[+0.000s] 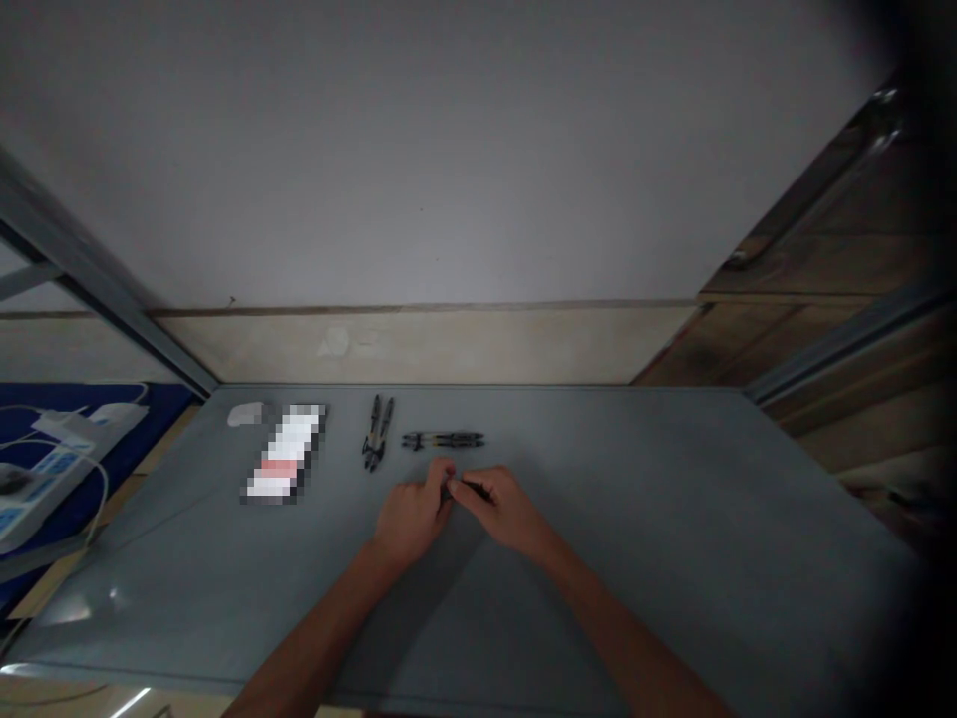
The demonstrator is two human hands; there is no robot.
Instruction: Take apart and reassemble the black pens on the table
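Both my hands meet over the middle of the grey table (598, 499). My left hand (419, 511) is closed on one end of a dark pen (478, 490), and my right hand (502, 507) pinches the same pen further right. Fingers hide much of it. Just beyond my hands, dark pens (444, 440) lie side by side, pointing left and right. Left of them, another pair of dark pens (378, 434) lies pointing away from me, their near ends close together.
A blurred-out phone-like object (288, 454) lies on the left of the table, with a small pale item (246, 414) beyond it. White power strips (64, 469) with cables rest on a blue surface at far left. A wall (426, 344) stands behind the table.
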